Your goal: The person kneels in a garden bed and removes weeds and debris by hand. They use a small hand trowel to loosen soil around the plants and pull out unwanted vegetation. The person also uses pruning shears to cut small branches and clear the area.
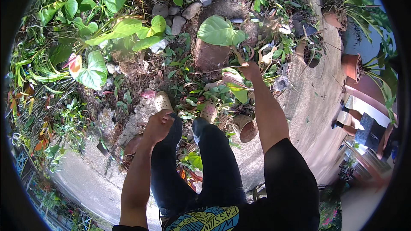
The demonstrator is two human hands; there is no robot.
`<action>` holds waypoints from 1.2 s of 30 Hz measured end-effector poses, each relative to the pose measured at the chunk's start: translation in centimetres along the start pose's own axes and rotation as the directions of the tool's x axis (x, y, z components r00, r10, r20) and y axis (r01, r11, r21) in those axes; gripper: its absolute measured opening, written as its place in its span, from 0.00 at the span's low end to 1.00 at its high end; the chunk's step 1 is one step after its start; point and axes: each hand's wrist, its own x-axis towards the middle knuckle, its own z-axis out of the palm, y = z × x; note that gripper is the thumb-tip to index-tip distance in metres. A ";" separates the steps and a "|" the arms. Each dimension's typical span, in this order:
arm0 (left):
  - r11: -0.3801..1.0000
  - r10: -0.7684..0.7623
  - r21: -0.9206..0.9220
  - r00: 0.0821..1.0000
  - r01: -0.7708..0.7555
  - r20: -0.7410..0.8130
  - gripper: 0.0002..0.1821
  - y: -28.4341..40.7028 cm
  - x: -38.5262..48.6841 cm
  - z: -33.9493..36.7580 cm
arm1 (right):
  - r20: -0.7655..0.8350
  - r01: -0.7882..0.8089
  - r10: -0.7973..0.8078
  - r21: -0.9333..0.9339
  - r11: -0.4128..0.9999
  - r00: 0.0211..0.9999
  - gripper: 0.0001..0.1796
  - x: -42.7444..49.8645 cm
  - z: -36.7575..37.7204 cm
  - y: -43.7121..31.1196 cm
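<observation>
My right hand (251,70) reaches out over the plant bed, its fingers closed around a thin plant stem (221,69) that extends to the left. Just below that hand lies a long green leaf with pinkish, drying parts (237,83). A broad heart-shaped green leaf (220,31) spreads beyond it, over a reddish-brown stone or brick (210,54). My left hand (159,125) is held in front of my left leg, fingers curled, with nothing visible in it. Perforated clogs (163,101) are on my feet among low plants and litter.
A pot (245,128) lies tipped near my right leg. Grey stones (191,10) and anthurium-like plants (93,70) fill the upper left. A concrete path (321,109) curves along the right, with terracotta pots (350,66) beside it. Another person (369,130) is at the far right.
</observation>
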 end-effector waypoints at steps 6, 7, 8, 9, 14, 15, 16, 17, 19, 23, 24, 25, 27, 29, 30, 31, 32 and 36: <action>0.933 0.063 0.347 0.994 -0.090 0.090 0.19 -2.3 16.0 -2.1 | -0.288 0.104 -0.119 -0.067 0.992 0.950 0.18 19.5 1.1 -0.5; 0.915 0.073 0.391 0.993 -0.102 0.088 0.20 -2.4 18.5 -2.4 | -0.341 0.112 -0.132 -0.078 0.991 0.931 0.20 22.1 0.9 -0.8; 0.893 0.091 0.434 0.992 -0.119 0.084 0.20 -2.4 20.9 -2.5 | -0.354 0.130 -0.171 -0.136 0.982 0.920 0.21 24.4 0.8 -1.3; 0.903 0.122 0.407 0.991 -0.135 0.058 0.21 -2.1 23.3 -2.3 | -0.347 0.094 -0.159 -0.196 0.976 0.924 0.23 26.4 0.9 -1.8; 0.927 0.308 0.280 0.933 -0.250 -0.187 0.27 0.4 34.1 1.3 | -0.235 0.057 -0.157 -0.384 0.922 0.959 0.25 30.4 3.2 -3.1; 0.932 0.334 0.231 0.908 -0.279 -0.254 0.28 1.1 35.9 2.8 | -0.239 0.062 -0.177 -0.420 0.905 0.955 0.25 30.2 3.6 -2.8; 0.921 0.353 0.280 0.886 -0.272 -0.302 0.29 1.9 37.6 4.3 | -0.202 0.019 -0.129 -0.474 0.880 0.971 0.25 29.9 4.1 -2.6; 0.904 0.392 0.317 0.850 -0.286 -0.352 0.31 2.8 39.0 5.9 | -0.178 -0.008 -0.100 -0.523 0.852 0.979 0.26 29.3 4.2 -2.1; 0.902 0.402 0.308 0.847 -0.302 -0.347 0.33 4.8 41.3 8.0 | -0.205 0.009 -0.136 -0.522 0.853 0.969 0.23 27.4 3.7 -0.3; 0.899 0.349 0.391 0.862 -0.198 -0.367 0.25 7.2 42.5 12.5 | -0.484 -0.074 0.001 -0.132 0.989 0.875 0.19 22.3 -0.4 5.5; 0.839 0.444 0.499 0.802 -0.216 -0.399 0.24 7.3 42.2 13.4 | -0.523 -0.130 0.126 0.030 0.991 0.843 0.19 21.2 -1.8 7.1; 0.769 0.536 0.601 0.733 -0.218 -0.420 0.22 7.3 42.0 14.2 | -0.611 -0.203 0.228 0.110 0.973 0.759 0.20 20.0 -3.0 8.9; 0.710 0.574 0.684 0.701 -0.168 -0.424 0.20 6.8 41.2 15.9 | -0.612 -0.272 0.417 0.320 0.908 0.671 0.25 17.9 -5.1 12.0; 0.723 0.579 0.667 0.686 -0.182 -0.440 0.22 6.3 41.0 16.2 | -0.661 -0.232 0.399 0.329 0.915 0.636 0.22 16.7 -6.1 14.0; 0.763 0.566 0.605 0.688 -0.229 -0.455 0.24 6.1 41.2 16.0 | -0.651 -0.189 0.376 0.340 0.921 0.660 0.21 16.3 -6.0 14.3; 0.821 0.492 0.523 0.748 -0.230 -0.444 0.26 5.9 41.4 15.7 | -0.639 -0.172 0.369 0.350 0.921 0.675 0.20 16.2 -5.6 14.1; 0.846 0.505 0.454 0.694 -0.280 -0.513 0.28 5.7 41.6 15.2 | -0.627 -0.083 0.320 0.377 0.923 0.710 0.19 16.3 -4.8 13.3; 0.965 0.263 0.196 0.718 -0.177 -0.645 0.35 3.1 40.6 13.9 | -0.562 0.154 0.045 0.302 0.941 0.826 0.28 17.9 1.0 5.4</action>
